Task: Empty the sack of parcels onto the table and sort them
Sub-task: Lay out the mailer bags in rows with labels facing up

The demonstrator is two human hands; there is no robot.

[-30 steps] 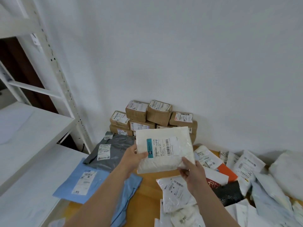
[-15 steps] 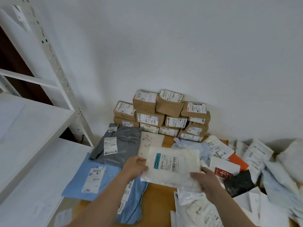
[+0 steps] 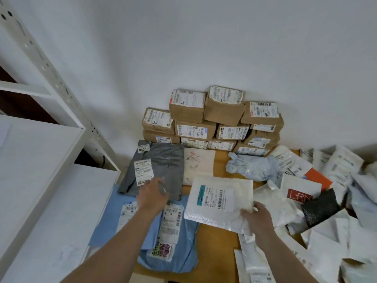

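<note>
White wall [image 3: 224,48] backs the parcel-strewn wooden table [image 3: 216,242]; right hand [image 3: 258,218] pinches a white mailer [image 3: 220,199], left hand [image 3: 152,194] open-fingered.

Corner of a room seen from above. A plain white wall [image 3: 224,48] fills the upper field under soft, even light, with faint grey shading toward the corner at left. At left stands a white metal shelving unit [image 3: 61,111]: a perforated upright [image 3: 51,78] runs down slantwise, carrying a broad white shelf [image 3: 34,160] and a lower shelf [image 3: 67,221] beneath it. A dark brown surface [image 3: 18,105] shows behind the frame. An ochre wooden table [image 3: 216,242] abuts the wall and the shelving.
</note>
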